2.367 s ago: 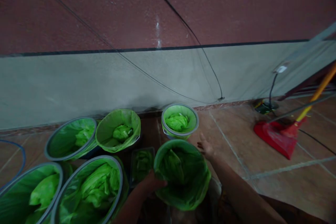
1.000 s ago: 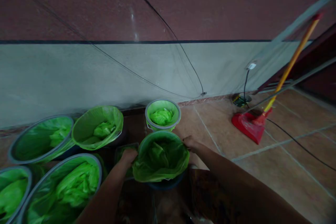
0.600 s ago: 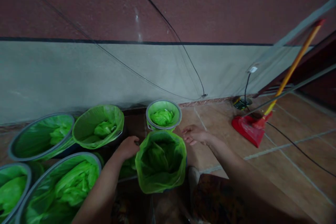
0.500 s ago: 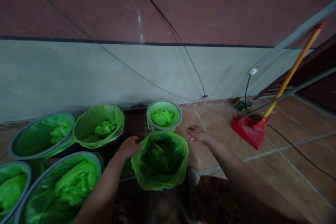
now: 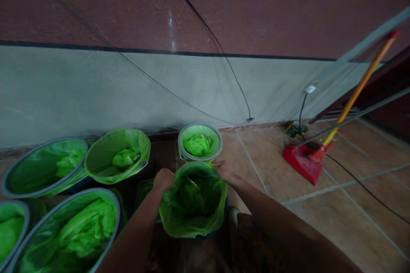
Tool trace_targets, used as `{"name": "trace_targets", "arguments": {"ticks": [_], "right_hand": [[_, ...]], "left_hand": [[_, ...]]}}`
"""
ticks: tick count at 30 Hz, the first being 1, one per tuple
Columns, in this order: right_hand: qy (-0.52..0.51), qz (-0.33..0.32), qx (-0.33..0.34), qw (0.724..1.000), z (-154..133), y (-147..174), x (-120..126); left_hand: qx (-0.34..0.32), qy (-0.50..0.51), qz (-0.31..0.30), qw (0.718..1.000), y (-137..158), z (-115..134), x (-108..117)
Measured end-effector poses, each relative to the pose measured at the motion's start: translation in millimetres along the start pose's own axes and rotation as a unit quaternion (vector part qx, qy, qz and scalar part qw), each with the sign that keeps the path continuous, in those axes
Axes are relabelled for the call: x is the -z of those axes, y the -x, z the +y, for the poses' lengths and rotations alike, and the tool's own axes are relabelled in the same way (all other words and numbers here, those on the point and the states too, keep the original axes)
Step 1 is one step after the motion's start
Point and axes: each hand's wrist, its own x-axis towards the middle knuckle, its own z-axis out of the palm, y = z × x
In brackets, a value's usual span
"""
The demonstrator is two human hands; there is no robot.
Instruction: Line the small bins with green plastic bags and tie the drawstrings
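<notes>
Head view, only one you've got. Your left hand is at the left edge of the green liner and your right hand at its far right edge. Fingers mostly hidden; can't tell whether either hand is pinching the plastic. Liner is in the dark blue bucket right in front of you, opening up, folds bunched inside; no grey ring on its rim.

Progress, judging from the layout: four lined containers wear grey rings, namely the small pail by the wall, front-left bin, back-left bin and far-left bin. The ringless bin is lined too. Yours is lined, edge uneven, so it looks partly done. Red dustpan sits well apart on the tiled floor.
</notes>
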Motion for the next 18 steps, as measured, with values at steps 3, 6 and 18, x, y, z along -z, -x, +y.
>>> {"name": "trace_targets", "arguments": {"ticks": [3,6,18], "right_hand": [[-0.002,-0.007,0.042,0.999,-4.0,-1.9,-0.6],[-0.015,-0.014,0.088,0.996,-9.1,-1.3,6.2],[0.099,0.095,0.042,0.99,4.4,43.6,65.4]], "left_hand": [[0.021,-0.009,0.031,0.999,4.2,2.0,8.4],[0.022,-0.02,0.068,0.997,13.3,3.0,21.2],[0.016,-0.069,0.111,0.991,49.4,-23.1,29.5]]}}
